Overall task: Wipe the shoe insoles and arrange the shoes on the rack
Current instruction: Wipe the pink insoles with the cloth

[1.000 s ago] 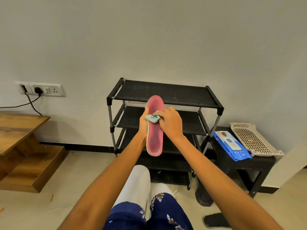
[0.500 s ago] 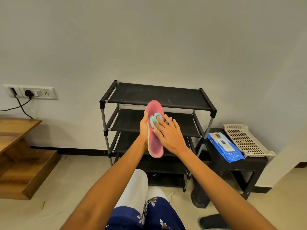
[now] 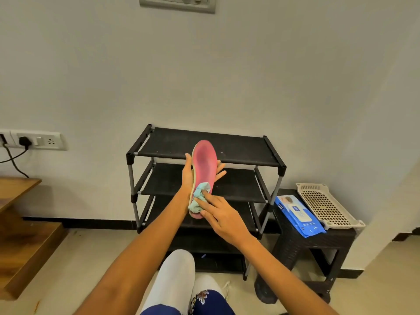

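Observation:
A pink insole (image 3: 205, 165) stands upright in front of the black shoe rack (image 3: 229, 148). My left hand (image 3: 188, 176) cups it from behind, fingers showing at its right edge. My right hand (image 3: 221, 215) presses a crumpled light-blue wipe (image 3: 198, 200) against the insole's lower end, near the heel. The rack's shelves that I can see hold nothing. A dark shoe (image 3: 264, 291) sits on the floor by the rack's right leg.
A black side table (image 3: 318, 241) at the right carries a blue wipes pack (image 3: 298, 215) and a white perforated tray (image 3: 327, 205). Wooden steps (image 3: 25, 242) rise at the left. A wall socket with a plugged cable (image 3: 25, 142) is left. My knees (image 3: 177, 276) are below.
My right hand has slid the wipe down the insole from its upper middle to the heel end. The view has tilted upward, so the rack sits lower in frame.

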### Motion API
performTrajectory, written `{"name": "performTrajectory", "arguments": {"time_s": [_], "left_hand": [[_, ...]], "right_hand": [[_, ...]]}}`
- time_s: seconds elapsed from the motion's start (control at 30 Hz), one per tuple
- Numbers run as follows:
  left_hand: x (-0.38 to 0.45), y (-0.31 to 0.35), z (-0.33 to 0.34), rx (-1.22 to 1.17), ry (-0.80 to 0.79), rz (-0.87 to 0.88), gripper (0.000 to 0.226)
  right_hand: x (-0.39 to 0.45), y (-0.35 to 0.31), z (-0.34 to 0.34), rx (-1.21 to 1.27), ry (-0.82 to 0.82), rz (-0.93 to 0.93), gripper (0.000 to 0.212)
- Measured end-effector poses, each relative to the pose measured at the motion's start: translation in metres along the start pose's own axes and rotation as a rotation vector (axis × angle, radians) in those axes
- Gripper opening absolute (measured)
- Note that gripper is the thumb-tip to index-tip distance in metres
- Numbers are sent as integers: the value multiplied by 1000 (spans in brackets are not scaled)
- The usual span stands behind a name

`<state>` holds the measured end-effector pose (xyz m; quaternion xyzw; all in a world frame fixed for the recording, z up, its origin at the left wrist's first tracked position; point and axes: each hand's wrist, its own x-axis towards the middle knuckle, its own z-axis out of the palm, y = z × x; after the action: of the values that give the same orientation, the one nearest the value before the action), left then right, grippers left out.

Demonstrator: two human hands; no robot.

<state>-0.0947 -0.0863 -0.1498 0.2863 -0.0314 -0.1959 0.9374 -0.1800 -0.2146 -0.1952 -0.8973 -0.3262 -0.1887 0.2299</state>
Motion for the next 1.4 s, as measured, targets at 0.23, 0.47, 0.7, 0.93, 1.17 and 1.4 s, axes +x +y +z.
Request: {"name": "performTrajectory", "arguments": {"time_s": [0.23, 0.47, 0.7, 0.93, 1.17, 1.4], "left_hand": [[-3, -10, -7, 31, -17, -166, 58], [-4, -12, -15, -17, 77, -71, 59], [-8, -34, -11, -113, 17, -1, 43], [-10, -17, -23, -65, 150, 65, 51], [-20, -20, -24, -123, 122, 9, 39], [-21, -17, -8, -106, 94, 31, 39]], "right_hand": [[27, 17, -13, -55, 181, 70, 36], [18, -12, 3, -115, 182, 79, 43], [55, 16, -13, -340, 72, 250, 57], [15, 9, -9, -208, 51, -126, 33], [52, 15, -34, -95, -94, 12, 15], [71, 3, -18, -223, 236, 245, 22]]}}
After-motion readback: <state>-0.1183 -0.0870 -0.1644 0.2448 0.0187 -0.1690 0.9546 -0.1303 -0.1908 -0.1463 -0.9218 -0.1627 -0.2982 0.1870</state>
